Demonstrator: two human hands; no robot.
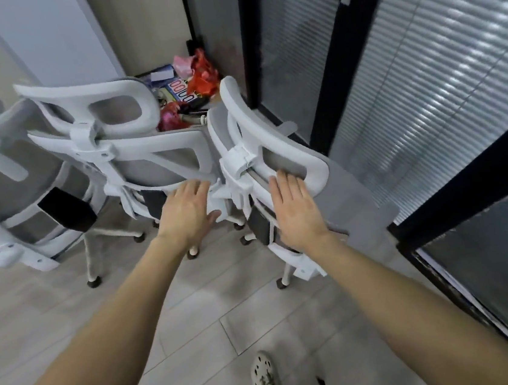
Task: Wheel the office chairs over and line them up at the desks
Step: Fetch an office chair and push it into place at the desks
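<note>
Three white-framed office chairs with grey mesh backs stand close together in a corner, backs toward me. The right chair (341, 188) is nearest, beside the glass wall. My right hand (296, 209) lies flat on its back just below the headrest, fingers spread, gripping nothing. My left hand (187, 214) is spread open at the gap between this chair and the middle chair (147, 160), at the middle chair's lower back frame; whether it touches is unclear. The left chair (1, 176) is partly cut off by the frame edge. No desk is in view.
A glass partition with black frames and blinds (427, 109) runs along the right. Colourful bags and boxes (192, 82) are piled in the corner behind the chairs. Grey tile floor (228, 315) lies open under my arms; my shoe (264, 374) shows at the bottom.
</note>
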